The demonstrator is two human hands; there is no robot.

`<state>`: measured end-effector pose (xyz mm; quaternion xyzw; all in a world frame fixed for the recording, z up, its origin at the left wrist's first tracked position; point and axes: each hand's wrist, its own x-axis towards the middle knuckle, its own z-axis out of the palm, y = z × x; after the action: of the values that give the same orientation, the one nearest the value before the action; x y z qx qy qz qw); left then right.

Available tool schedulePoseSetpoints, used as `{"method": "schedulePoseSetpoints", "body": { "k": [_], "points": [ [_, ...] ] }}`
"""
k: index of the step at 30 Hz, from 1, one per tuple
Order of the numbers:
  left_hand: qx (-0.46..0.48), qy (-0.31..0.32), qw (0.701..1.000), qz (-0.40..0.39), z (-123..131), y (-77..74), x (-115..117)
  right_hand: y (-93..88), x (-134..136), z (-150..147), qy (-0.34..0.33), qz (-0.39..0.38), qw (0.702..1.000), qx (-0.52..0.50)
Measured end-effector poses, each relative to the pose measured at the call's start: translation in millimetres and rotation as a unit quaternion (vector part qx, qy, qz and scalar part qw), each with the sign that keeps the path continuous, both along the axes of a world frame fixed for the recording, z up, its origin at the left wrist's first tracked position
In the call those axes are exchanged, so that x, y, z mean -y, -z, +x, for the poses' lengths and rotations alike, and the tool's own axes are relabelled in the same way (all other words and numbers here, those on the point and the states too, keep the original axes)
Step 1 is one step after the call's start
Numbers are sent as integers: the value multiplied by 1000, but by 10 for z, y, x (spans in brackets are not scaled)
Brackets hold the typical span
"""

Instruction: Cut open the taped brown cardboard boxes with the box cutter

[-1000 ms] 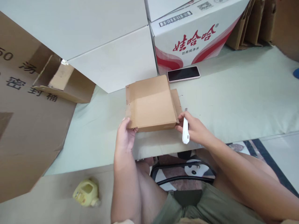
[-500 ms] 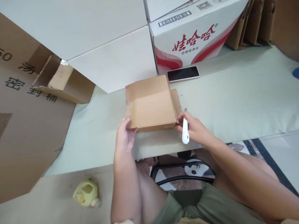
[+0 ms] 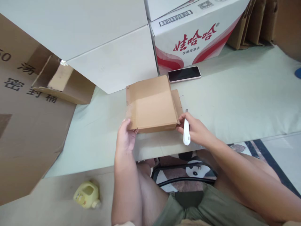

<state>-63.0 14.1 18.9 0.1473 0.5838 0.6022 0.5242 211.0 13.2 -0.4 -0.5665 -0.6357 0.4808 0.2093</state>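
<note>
A small brown cardboard box lies on the pale green cloth in front of me, with flaps sticking out at its left and right sides. My left hand is closed on the box's near left corner, thumb on top of the flap. At the near right corner, my right hand touches the box with its fingertips. That same hand holds a white utility knife, its short blade pointing away from me. Part of the right fingers is hidden behind the knife and the box edge.
Behind the box lies a phone, against a white and red carton. Large white boxes stand at the back left. An open cardboard box and a big carton are at left. A yellow jug sits on the floor.
</note>
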Motion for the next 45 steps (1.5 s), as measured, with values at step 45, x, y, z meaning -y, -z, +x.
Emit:
{"method": "schedulePoseSetpoints", "body": {
  "k": [45],
  "points": [
    [-14,15,1000,13,-29,50,-3,25,-1,1,-16,8,1000,8]
  ]
}}
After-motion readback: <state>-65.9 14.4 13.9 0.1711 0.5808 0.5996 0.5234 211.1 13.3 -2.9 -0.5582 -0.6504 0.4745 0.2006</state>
